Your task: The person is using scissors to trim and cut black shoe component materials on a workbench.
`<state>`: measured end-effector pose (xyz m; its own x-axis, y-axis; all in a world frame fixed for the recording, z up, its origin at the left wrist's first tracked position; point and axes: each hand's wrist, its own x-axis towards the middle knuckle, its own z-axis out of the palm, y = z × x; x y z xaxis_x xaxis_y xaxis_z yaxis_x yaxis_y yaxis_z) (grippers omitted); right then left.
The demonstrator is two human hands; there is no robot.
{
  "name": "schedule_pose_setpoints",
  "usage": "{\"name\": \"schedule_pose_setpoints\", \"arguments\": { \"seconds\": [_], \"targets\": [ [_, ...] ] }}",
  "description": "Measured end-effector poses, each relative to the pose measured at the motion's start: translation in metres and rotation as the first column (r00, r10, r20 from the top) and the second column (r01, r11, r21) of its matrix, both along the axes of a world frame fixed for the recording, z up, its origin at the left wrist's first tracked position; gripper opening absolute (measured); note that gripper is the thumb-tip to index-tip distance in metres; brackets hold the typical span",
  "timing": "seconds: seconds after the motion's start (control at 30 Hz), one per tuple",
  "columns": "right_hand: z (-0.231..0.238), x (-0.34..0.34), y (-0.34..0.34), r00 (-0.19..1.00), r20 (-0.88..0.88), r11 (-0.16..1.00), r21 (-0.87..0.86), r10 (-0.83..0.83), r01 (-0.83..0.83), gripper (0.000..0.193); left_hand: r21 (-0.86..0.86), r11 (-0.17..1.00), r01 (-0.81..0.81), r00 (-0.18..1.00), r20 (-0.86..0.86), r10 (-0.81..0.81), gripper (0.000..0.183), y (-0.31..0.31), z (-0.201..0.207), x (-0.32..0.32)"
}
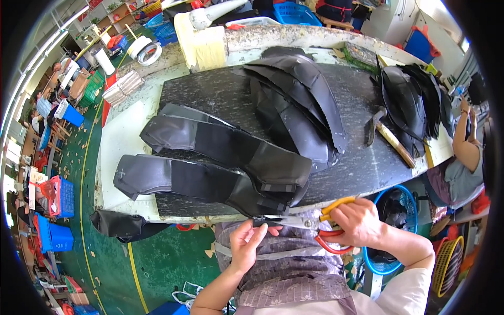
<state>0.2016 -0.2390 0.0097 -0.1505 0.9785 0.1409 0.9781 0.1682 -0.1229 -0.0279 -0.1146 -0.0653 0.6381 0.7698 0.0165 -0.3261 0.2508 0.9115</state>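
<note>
My right hand (359, 223) is closed around scissors (305, 223) with one yellow and one red handle. Their blades point left, to the fingertips of my left hand (244, 247). Those fingers pinch a small black leather-like end (265, 222) at the table's near edge; whether it belongs to the strip above it I cannot tell. Two layered groups of black leather-like strips lie on the dark slab, a nearer one (199, 179) and a farther one (223, 144). Beyond them rises a stack of larger curved black pieces (302, 97).
On the slab's right lie a hammer (394, 143) and another black pile (404, 102). A black piece (118, 226) hangs at the near left edge. Below right stands a blue basket (410, 191) with black material. Another person (464, 163) sits at the right. Yellow cloth (210, 47) drapes the far rim.
</note>
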Motion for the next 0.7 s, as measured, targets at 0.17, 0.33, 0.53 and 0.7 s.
{"name": "schedule_pose_setpoints", "arguments": {
  "seconds": [0.17, 0.33, 0.53, 0.7],
  "targets": [
    [0.02, -0.007, 0.023, 1.0, -0.005, 0.999, -0.012, 0.029, -0.029, 0.043, 0.025, 0.988, 0.154, 0.987, -0.052, -0.152, 0.018, -0.002, -0.005, -0.004],
    [-0.003, -0.002, 0.026, 0.986, -0.105, 0.992, 0.025, 0.129, -0.127, 0.039, -0.013, 0.989, 0.146, 0.989, -0.02, -0.147, 0.016, 0.004, -0.003, -0.003],
    [-0.013, 0.009, 0.013, 0.965, -0.22, 0.989, 0.088, 0.14, -0.123, 0.04, 0.334, 0.9, 0.279, 0.813, -0.582, -0.036, 0.018, 0.022, 0.011, -0.037],
    [-0.004, 0.024, -0.01, 0.955, -0.258, 0.977, 0.192, 0.143, -0.094, 0.044, 0.718, 0.445, -0.535, 0.426, -0.225, 0.876, 0.031, 0.103, 0.014, -0.129]
  ]
}}
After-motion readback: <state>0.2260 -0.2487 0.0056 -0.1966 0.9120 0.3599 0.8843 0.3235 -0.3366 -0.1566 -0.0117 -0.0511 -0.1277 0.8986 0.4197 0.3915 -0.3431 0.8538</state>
